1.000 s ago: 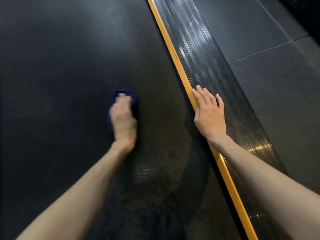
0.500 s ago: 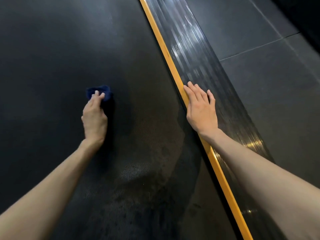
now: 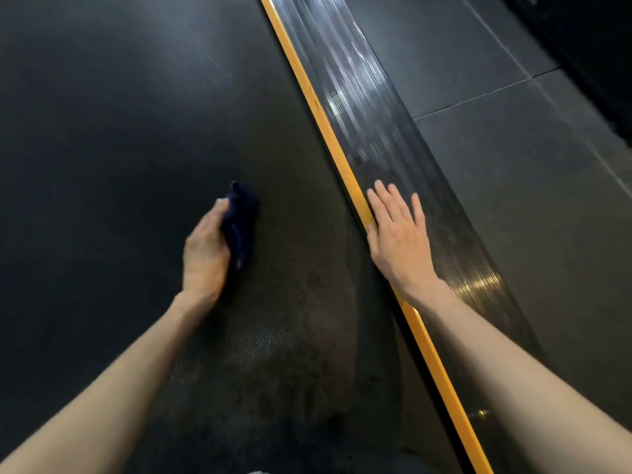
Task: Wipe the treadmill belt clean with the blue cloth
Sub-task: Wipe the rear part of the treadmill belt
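Cloth: blue cloth (image 3: pixel 241 227) bunched on treadmill belt (image 3: pixel 119 148), approx mid-frame, at 1 o'clock of L hand (image 3: pixel 205 256).
Left: L hand grips blue cloth, fingers curled round it; motion-blurred.
Right: R hand (image 3: pixel 398 237) flat on side rail (image 3: pixel 369 107), at 3 o'clock of blue cloth; fingers straight, slightly spread, holding nothing.
Strip: yellow strip (image 3: pixel 321 118) betw. treadmill belt & side rail, touching R hand's thumb side.
Floor: grey tiles (image 3: pixel 513 165) at 3 o'clock of side rail.

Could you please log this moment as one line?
step: wiping | left hand: grips blue cloth on treadmill belt | right hand: flat on side rail
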Available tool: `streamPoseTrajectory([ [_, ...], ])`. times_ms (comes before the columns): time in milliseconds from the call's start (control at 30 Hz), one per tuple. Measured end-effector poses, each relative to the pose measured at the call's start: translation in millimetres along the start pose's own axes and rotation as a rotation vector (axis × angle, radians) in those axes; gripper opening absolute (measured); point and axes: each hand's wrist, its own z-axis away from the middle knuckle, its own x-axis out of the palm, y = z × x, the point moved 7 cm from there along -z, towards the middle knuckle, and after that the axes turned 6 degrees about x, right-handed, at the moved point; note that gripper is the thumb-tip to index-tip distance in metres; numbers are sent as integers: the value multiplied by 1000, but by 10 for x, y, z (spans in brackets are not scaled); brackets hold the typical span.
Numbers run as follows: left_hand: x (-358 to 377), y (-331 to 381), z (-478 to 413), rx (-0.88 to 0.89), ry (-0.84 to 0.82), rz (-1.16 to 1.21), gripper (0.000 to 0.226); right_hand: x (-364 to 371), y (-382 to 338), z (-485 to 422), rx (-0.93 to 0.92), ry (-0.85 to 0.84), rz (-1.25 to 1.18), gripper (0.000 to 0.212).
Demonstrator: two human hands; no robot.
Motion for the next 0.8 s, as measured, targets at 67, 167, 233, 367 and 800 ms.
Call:
streamPoseTrajectory([
  [67,-172,-74,65,-69,66,16,46,128,122,122,60,-64,-36,53],
  [167,-205,147,91,57,105,38,47,211,157,140,62,-58,-26,56],
  [233,-183,367,65,232,96,-65,46,207,138,134,65,-41,-12,56],
  [367,266,790,296,650,-262,-340,45,186,145,134,80,-21,0,55],
  [800,353,365,285,854,-452,-392,56,166,143,140,92,-3,-16,55],
])
